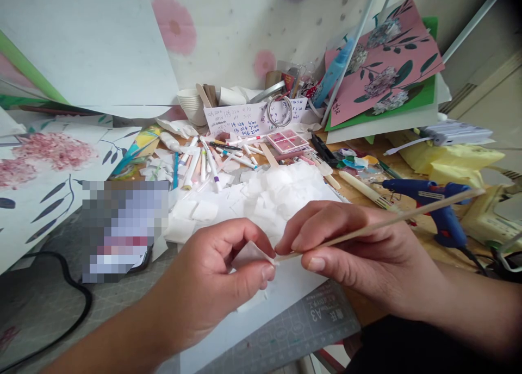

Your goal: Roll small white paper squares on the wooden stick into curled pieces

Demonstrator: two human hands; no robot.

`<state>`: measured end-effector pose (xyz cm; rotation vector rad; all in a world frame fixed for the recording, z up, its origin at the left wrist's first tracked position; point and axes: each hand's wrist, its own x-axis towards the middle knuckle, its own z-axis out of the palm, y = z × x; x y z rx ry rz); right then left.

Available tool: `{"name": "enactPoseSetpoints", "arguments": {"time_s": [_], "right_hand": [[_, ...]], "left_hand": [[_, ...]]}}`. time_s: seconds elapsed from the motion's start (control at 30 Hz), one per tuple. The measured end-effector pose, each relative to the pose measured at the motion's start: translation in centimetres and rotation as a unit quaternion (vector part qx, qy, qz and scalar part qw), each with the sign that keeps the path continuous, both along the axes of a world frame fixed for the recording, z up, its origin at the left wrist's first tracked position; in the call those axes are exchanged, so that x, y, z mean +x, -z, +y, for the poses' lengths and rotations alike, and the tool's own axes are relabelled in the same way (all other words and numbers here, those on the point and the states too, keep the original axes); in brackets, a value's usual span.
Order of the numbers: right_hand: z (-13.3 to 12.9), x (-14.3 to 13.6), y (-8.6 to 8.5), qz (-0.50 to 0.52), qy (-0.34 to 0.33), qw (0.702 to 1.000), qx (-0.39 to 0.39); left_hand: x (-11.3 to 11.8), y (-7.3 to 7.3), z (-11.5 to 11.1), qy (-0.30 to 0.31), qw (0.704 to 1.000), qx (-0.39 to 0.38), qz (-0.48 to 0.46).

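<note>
My left hand (220, 276) pinches a small piece of white paper (249, 255) between thumb and fingers. In my right hand (350, 243) is a thin wooden stick (391, 217), which slants up to the right past the knuckles. Its near tip meets the edge of the paper at my left fingertips; the exact contact is partly hidden by the fingers. Both hands are above a white sheet (228, 338) that lies on a grey cutting mat (322, 325). Just beyond them a heap of white paper pieces (289, 186) covers the sheet's far part.
A phone with a blurred screen (130, 227) lies at left, near a black cable (77, 276). At right lies a blue glue gun (440, 205). Several markers (204, 164), a pink palette (286, 141) and paper cups (191, 106) stand or lie behind. Flower pictures (387, 64) lean at the back right.
</note>
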<state>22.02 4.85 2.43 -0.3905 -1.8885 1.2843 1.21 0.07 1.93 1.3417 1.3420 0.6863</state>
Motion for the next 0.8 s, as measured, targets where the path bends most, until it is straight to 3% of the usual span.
{"name": "enactPoseSetpoints", "arguments": {"time_s": [0.5,0.6,0.7,0.8], "right_hand": [[-0.1,0.1,0.0,-0.014,0.005,1.0,0.001],[-0.1,0.0,0.0,-0.016,0.017,1.0,-0.006],[-0.2,0.0,-0.1,-0.018,0.028,0.999,-0.001],[-0.2,0.0,0.0,-0.016,0.026,0.999,0.013]], "left_hand": [[-0.3,0.6,0.0,0.025,0.999,0.004,-0.041],[-0.4,0.6,-0.1,-0.011,0.994,0.103,-0.02],[-0.6,0.2,-0.4,-0.099,0.966,0.234,0.042],[-0.5,-0.3,-0.8,-0.093,0.979,0.178,0.046]]}}
